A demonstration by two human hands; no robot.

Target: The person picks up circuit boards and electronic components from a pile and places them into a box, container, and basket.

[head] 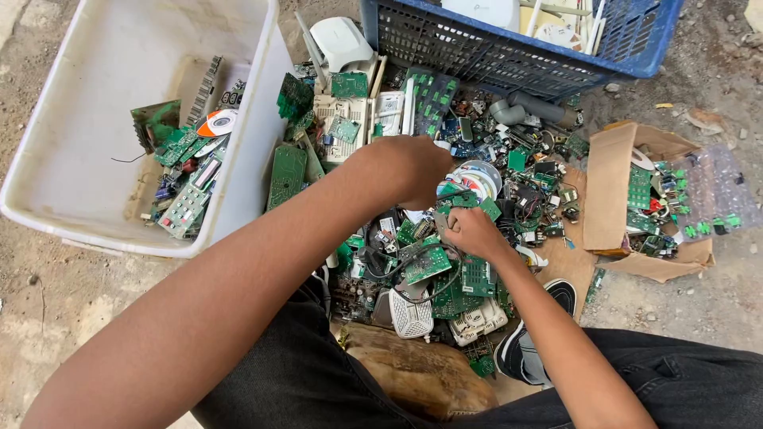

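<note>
Both hands are closed over the heap of scrap: the right hand point(470, 232) is curled into a fist on a small green circuit board point(463, 201), and the left hand point(409, 168), just above it, pinches the same board's far edge, so the board sits between them over the middle of the pile. Nearest the body lie a brown rounded stone-like lump point(413, 377) and a black-and-white sneaker point(528, 345). Beyond these spreads the pile of green circuit boards, black cables and white plastic casings point(429, 270). Right of the pile rests an open brown cardboard box point(608, 187) holding more small green parts. On the left stands a large white plastic tub point(103, 87) with boards and a keypad at its bottom. Farthest off sits a blue slotted plastic crate point(493, 52) with white casings inside
</note>
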